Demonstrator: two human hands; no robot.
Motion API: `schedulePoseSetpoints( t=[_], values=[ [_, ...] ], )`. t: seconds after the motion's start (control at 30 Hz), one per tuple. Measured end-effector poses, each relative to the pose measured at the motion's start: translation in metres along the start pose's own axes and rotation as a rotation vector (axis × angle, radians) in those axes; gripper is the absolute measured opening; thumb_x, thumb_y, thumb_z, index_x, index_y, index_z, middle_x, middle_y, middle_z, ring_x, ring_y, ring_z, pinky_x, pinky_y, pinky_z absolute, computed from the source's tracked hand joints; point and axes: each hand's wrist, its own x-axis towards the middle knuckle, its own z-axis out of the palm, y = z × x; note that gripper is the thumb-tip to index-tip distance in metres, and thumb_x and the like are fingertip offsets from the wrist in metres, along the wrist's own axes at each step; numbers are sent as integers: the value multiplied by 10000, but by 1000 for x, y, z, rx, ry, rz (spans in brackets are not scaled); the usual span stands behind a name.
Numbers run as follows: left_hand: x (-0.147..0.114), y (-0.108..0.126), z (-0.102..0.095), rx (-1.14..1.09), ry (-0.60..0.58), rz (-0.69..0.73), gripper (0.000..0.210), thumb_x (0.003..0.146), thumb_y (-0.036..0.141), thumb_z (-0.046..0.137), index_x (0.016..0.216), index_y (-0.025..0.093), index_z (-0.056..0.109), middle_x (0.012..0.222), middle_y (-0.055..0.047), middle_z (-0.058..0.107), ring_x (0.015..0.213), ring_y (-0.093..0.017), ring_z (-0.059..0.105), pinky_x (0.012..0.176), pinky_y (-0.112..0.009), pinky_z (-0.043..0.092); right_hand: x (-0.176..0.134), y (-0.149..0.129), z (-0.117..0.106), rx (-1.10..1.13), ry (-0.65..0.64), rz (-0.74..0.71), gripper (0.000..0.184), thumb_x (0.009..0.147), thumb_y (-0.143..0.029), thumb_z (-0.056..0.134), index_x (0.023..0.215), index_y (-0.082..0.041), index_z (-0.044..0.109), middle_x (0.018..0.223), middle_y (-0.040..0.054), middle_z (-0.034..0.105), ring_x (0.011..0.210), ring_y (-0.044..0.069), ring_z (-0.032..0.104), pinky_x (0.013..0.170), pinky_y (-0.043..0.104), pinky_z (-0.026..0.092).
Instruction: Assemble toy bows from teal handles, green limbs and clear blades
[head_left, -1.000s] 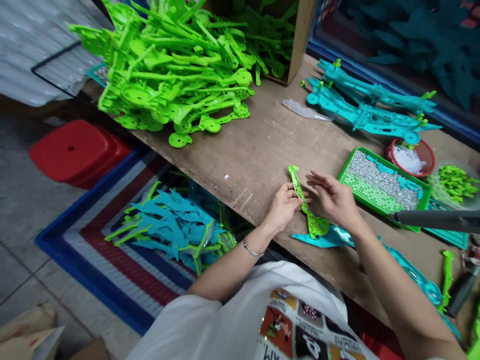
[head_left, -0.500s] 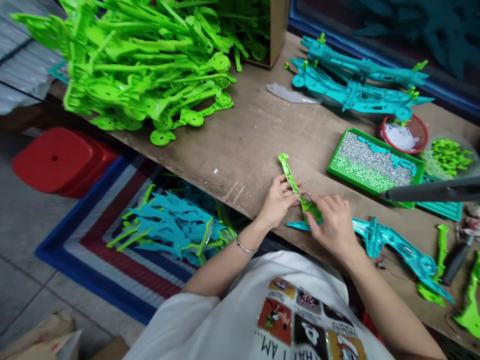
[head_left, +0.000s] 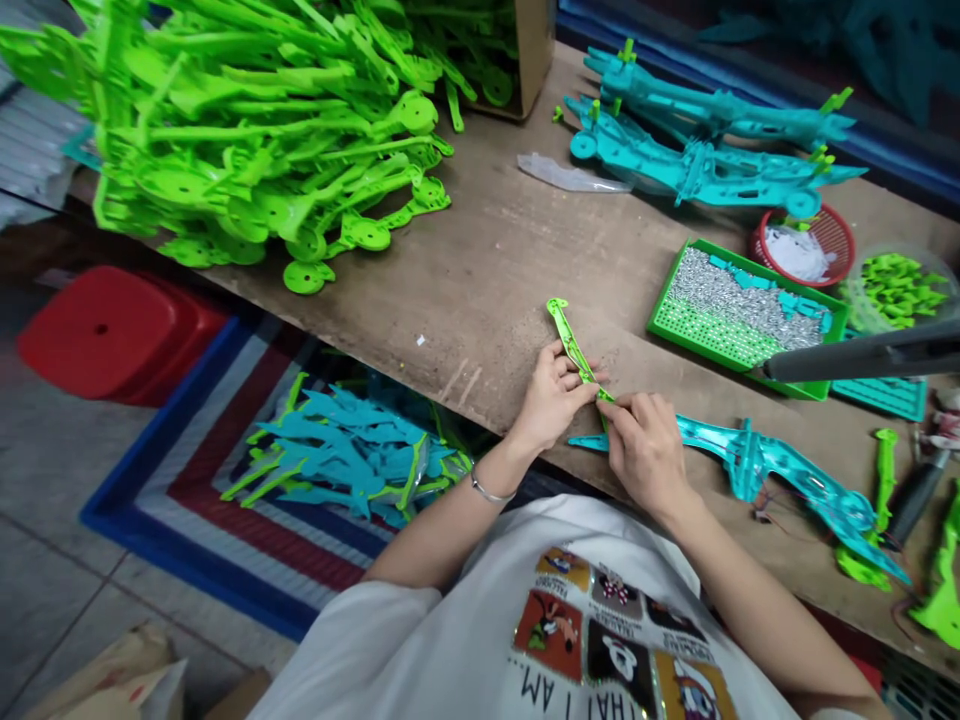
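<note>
My left hand (head_left: 556,395) is closed around the middle of a long lime-green plastic part (head_left: 568,343), whose narrow end points away from me over the table. At the part's near end my right hand (head_left: 646,448) is closed, thumb and forefinger pinching at it; the fingers cover that end, so I cannot see whether something small is held there. A turquoise plastic shell (head_left: 750,455) with thin wires lies on the table under and to the right of my right hand.
A big pile of lime-green parts (head_left: 255,150) covers the table's left. On the right stand a green tray (head_left: 705,345) of screws, a red basket (head_left: 844,240) and a bowl of small green pieces (head_left: 900,285). A dark rod-like tool (head_left: 847,355) juts in from the right.
My right hand has shifted left and closed in on the near end of the green part, its fingers now more bunched. My left hand keeps its hold. The whole view has shifted slightly.
</note>
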Motion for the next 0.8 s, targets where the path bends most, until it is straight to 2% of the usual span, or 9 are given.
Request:
schedulePoseSetpoints(
  t=[0.13, 0.2, 0.33, 0.47, 0.63, 0.8],
  values=[
    [1, -2, 1, 24, 20, 4, 689, 667, 115, 801, 1210, 228, 392, 1065, -21, 651, 941, -203, 752, 849, -354, 583, -4, 8, -10, 187, 20, 77, 223, 975, -143, 505, 1140, -203, 642, 1031, 103, 653, 947, 242, 581, 830, 393, 466],
    [2, -3, 1, 35, 22, 9, 698, 670, 117, 799, 1221, 228, 387, 1064, -21, 647, 929, -199, 752, 835, -345, 586, -8, 12, -17, 206, 25, 129, 175, 955, -152, 519, 1097, -195, 612, 1019, 99, 654, 958, 251, 587, 849, 400, 463],
    [2, -4, -1, 36, 5, 28, 736, 669, 128, 816, 1250, 229, 377, 1066, -20, 651, 916, -192, 754, 830, -336, 596, -13, 15, -23, 55, -49, 182, 107, 885, -206, 585, 990, -189, 587, 951, 89, 640, 911, 267, 562, 804, 402, 413],
    [3, -6, -3, 38, -8, 43, 798, 671, 141, 830, 1298, 249, 349, 1066, -7, 655, 915, -185, 755, 824, -329, 601, -8, 12, -21, -59, -91, 207, 76, 888, -242, 583, 945, -194, 598, 926, 80, 630, 903, 263, 537, 796, 388, 365],
    [3, -7, -4, 56, -8, 51, 818, 673, 151, 834, 1309, 251, 330, 1067, -5, 655, 915, -183, 756, 828, -336, 604, -6, 10, -22, -73, -132, 189, 108, 854, -216, 608, 957, -202, 579, 888, 49, 661, 890, 255, 540, 780, 387, 320],
    [4, -8, -5, 57, -8, 57, 849, 671, 159, 840, 1328, 255, 312, 1053, 0, 658, 909, -178, 756, 820, -324, 604, -10, 13, -20, -39, -97, 85, 145, 889, -170, 578, 1027, -207, 601, 885, 40, 689, 870, 243, 563, 775, 385, 330]
  ],
)
